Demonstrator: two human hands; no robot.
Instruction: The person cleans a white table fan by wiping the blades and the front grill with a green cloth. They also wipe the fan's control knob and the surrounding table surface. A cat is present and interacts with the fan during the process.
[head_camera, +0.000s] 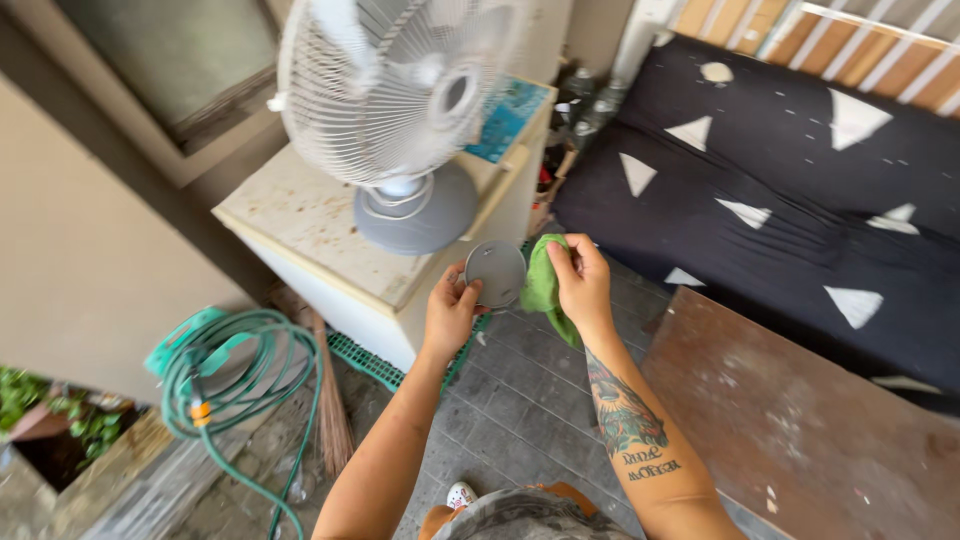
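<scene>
My left hand (450, 305) pinches the round grey cap (496, 272); my right hand (580, 280) squeezes the green cloth (541, 285) (rubbing hard could make the cap slip and fall).

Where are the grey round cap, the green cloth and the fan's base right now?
grey round cap (496, 272), head view, middle of its flat face, held by the left hand.
green cloth (541, 285), head view, its bunched upper part by the right hand.
fan's base (418, 212), head view, grey dome under the stem.
</scene>
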